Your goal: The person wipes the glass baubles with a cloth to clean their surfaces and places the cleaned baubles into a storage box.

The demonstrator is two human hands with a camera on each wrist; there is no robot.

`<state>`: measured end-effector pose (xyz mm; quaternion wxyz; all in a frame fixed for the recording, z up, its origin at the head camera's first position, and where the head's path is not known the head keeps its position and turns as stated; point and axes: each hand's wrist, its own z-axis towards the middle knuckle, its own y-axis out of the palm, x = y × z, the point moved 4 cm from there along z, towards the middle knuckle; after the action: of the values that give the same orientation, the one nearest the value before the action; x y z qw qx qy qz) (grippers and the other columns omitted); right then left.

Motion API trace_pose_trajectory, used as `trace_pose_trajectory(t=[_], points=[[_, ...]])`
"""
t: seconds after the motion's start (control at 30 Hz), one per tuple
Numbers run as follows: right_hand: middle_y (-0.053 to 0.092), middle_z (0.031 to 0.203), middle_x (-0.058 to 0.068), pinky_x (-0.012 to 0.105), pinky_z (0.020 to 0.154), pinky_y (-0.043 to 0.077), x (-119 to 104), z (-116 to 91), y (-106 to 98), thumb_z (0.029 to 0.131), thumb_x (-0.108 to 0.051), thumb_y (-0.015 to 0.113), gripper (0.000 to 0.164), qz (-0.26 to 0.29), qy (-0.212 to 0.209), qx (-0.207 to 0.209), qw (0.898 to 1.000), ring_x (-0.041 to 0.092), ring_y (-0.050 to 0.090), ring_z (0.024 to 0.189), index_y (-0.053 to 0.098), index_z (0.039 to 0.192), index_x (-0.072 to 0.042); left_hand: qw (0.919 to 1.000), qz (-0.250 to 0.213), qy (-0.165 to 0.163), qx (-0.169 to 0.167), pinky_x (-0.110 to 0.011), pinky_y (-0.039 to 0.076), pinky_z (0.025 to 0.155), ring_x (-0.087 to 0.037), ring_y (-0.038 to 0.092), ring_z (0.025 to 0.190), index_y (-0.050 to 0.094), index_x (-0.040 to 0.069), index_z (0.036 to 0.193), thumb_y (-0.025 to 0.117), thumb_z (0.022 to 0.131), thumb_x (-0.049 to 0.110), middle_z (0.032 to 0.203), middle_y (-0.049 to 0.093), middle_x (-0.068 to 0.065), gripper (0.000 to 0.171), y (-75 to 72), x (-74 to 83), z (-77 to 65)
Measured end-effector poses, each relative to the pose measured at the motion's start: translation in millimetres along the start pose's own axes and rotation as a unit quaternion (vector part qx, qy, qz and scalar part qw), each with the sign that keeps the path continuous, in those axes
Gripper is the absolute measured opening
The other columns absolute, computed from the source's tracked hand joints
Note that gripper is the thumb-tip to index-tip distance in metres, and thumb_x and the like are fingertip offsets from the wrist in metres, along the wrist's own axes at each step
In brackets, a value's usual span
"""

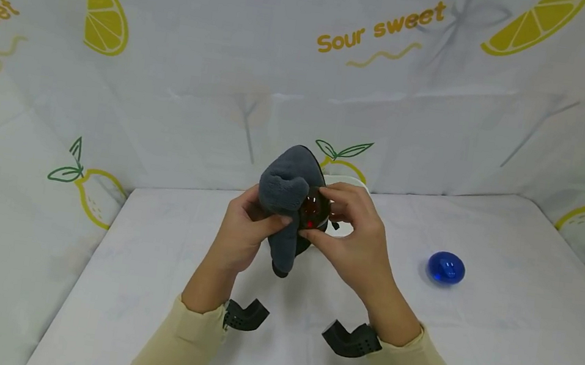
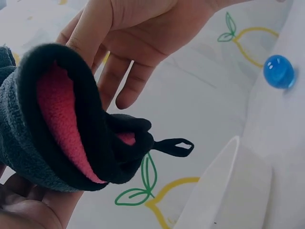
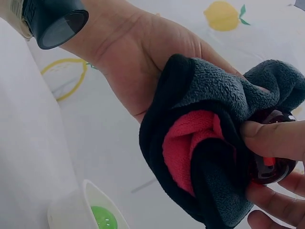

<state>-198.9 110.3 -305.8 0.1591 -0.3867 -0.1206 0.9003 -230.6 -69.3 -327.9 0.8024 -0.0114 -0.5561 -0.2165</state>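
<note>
The cloth is grey with black edging and is held above a white table (image 1: pixel 156 288), near the middle of the head view. A glossy dark red ball (image 1: pixel 314 207) sits against it. The left hand (image 1: pixel 244 228) grips the cloth (image 1: pixel 286 185), its thumb laid across the grey face. The right hand (image 1: pixel 355 234) pinches the ball between thumb and fingertips at the cloth's right side.

Surroundings: a white container (image 1: pixel 347 181) stands directly behind the right hand, and the cloth, ball and fingers obstruct most of it in the head view. A blue ball (image 1: pixel 446 268) rests on the table to the right, well apart from both hands, with nothing in front of it. Each wrist carries a black camera mount (image 1: pixel 247 315) just above a beige sleeve (image 1: pixel 185 341). A white backdrop (image 1: pixel 205 41) printed with lemons and lettering rises behind the table.

Differences between views: the right wrist view shows a green ball (image 3: pixel 104 218) inside the container; its interior is hidden in the head view. Both wrist views show a pink inner face of the cloth, which the head view does not. The left wrist view shows a black hanging loop (image 2: pixel 176 147) in full at the cloth's end, but the dark red ball is hidden there. The right wrist view shows that ball clearly, partly covered by the pinching fingers.
</note>
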Motion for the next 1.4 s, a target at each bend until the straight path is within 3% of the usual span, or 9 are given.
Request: trace_pose_trajectory(t=[0.17, 0.47, 0.83, 1.13, 1.33, 1.4], points=[[0.061, 0.131, 0.006, 0.036, 0.079, 0.055, 0.9, -1.3, 1.7, 0.062, 0.002, 0.090, 0.068, -0.008, 0.000, 0.009, 1.000, 0.021, 0.068, 0.093, 0.062, 0.124, -0.006, 0.9997, 0.021, -0.003, 0.010, -0.033, 0.053, 0.094, -0.020, 0.060, 0.111, 0.051, -0.008, 0.133, 0.067, 0.083, -0.009, 0.116, 0.064, 0.000, 0.052, 0.8, 1.0, -0.3], [0.068, 0.118, 0.006, 0.039, 0.075, 0.050, 1.3, -1.7, 2.1, 0.062, 0.000, 0.091, 0.065, -0.030, -0.006, 0.024, 0.999, 0.020, 0.065, 0.091, 0.063, 0.121, -0.005, 0.9981, 0.055, -0.015, 0.024, -0.037, 0.052, 0.096, -0.024, 0.059, 0.114, 0.055, -0.005, 0.132, 0.068, 0.085, -0.006, 0.119, 0.064, -0.005, 0.048, 1.7, -2.2, 0.3], [0.065, 0.123, 0.010, 0.038, 0.076, 0.050, -0.8, -1.5, 4.0, 0.069, -0.001, 0.087, 0.058, -0.108, -0.062, 0.040, 0.991, 0.022, 0.063, 0.105, 0.066, 0.123, -0.004, 0.9943, 0.091, -0.024, 0.050, -0.037, 0.056, 0.088, -0.024, 0.062, 0.105, 0.061, -0.002, 0.127, 0.072, 0.083, -0.004, 0.118, 0.066, -0.014, 0.045, 0.9, -2.9, -0.1], [0.066, 0.108, 0.007, 0.037, 0.070, 0.055, -0.2, -0.7, 3.7, 0.069, -0.008, 0.087, 0.059, -0.125, -0.036, -0.011, 0.991, 0.018, 0.060, 0.081, 0.067, 0.125, -0.007, 0.9904, 0.130, -0.014, 0.044, -0.039, 0.055, 0.086, -0.022, 0.060, 0.104, 0.064, -0.003, 0.122, 0.074, 0.081, -0.005, 0.113, 0.067, -0.016, 0.043, -0.4, -1.9, 0.2], [0.063, 0.106, 0.007, 0.033, 0.073, 0.056, -1.5, -0.6, 3.6, 0.069, -0.016, 0.091, 0.065, -0.144, -0.032, -0.033, 0.989, 0.015, 0.062, 0.082, 0.065, 0.128, -0.009, 0.9930, 0.109, -0.030, 0.033, -0.041, 0.055, 0.089, -0.024, 0.062, 0.108, 0.061, -0.002, 0.127, 0.070, 0.085, -0.002, 0.119, 0.064, -0.019, 0.043, -1.1, -1.3, 0.6], [0.062, 0.110, 0.007, 0.033, 0.075, 0.057, -2.0, -0.3, 3.6, 0.072, -0.016, 0.089, 0.065, -0.123, -0.035, -0.045, 0.991, 0.015, 0.063, 0.085, 0.063, 0.131, -0.007, 0.9942, 0.098, -0.036, 0.029, -0.040, 0.055, 0.090, -0.024, 0.062, 0.108, 0.060, -0.003, 0.129, 0.069, 0.086, -0.002, 0.119, 0.064, -0.016, 0.044, -3.0, -1.7, 1.2]])
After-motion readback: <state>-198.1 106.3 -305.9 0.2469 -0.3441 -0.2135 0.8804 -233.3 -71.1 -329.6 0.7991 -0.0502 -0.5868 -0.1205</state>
